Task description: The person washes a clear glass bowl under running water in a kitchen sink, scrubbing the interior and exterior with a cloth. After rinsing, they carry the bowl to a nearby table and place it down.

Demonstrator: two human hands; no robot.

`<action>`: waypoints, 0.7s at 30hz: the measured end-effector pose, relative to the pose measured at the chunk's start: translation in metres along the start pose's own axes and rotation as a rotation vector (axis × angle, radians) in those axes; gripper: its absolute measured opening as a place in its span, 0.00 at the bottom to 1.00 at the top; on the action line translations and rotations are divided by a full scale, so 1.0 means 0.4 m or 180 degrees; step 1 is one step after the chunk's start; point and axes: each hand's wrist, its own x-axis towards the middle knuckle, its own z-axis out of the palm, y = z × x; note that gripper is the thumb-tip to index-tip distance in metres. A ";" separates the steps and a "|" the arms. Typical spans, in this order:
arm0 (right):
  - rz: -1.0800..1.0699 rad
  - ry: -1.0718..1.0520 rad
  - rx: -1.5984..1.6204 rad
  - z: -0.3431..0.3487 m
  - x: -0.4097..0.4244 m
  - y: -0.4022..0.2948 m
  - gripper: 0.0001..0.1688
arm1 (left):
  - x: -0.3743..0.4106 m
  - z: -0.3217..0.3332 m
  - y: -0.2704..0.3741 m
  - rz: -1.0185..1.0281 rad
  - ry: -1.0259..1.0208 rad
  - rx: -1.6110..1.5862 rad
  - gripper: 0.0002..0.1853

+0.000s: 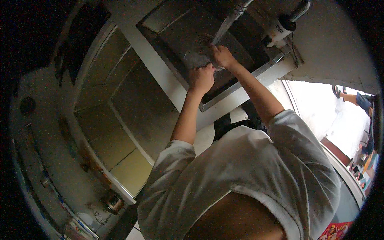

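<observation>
Both of my hands are over a dark, recessed sink-like basin (pixel 240 78) with a pale rim. My left hand (pixel 202 78) is curled, its fingertips beside a small pale thing (pixel 220 68) too blurred to name. Just above and to the right, my right hand (pixel 223 56) has bent fingers near the lower end of a metal pipe (pixel 229 22). Whether it touches the pipe cannot be told. A dark, wispy clump (pixel 205 39) shows beyond my hands, blurred. What lies inside my curled fingers is hidden.
A white and black fitting with a cord (pixel 280 31) stands at the basin's right corner. Left lies a pale-framed compartment (pixel 132 150). A small metal container (pixel 114 202) is at lower left. Through a bright opening at right, another person's leg (pixel 349 98) shows.
</observation>
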 end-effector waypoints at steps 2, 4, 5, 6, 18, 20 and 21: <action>0.0165 -0.0166 0.1192 0.006 0.013 0.031 0.22 | 0.000 0.007 -0.012 0.0018 0.0173 -0.0035 0.11; -0.0336 -0.0091 0.2569 0.038 0.036 0.110 0.18 | 0.007 -0.012 -0.008 0.0057 0.0277 -0.0238 0.10; -0.0531 -0.0039 0.2407 0.047 0.039 0.128 0.18 | 0.005 -0.006 -0.011 0.0057 0.0295 -0.0247 0.10; -0.0731 0.0006 0.2247 0.054 0.027 0.125 0.20 | 0.007 0.000 -0.012 0.0054 0.0318 -0.0248 0.10; -0.0456 0.0322 0.1612 0.074 0.064 0.160 0.24 | -0.015 0.034 -0.001 0.0076 0.0069 -0.0153 0.09; -0.0361 0.0531 0.1714 0.086 0.062 0.179 0.24 | -0.019 0.038 0.004 0.0075 0.0142 -0.0157 0.09; -0.0173 0.0506 0.1934 0.088 0.031 0.149 0.24 | -0.026 0.036 0.002 0.0055 0.0171 -0.0180 0.09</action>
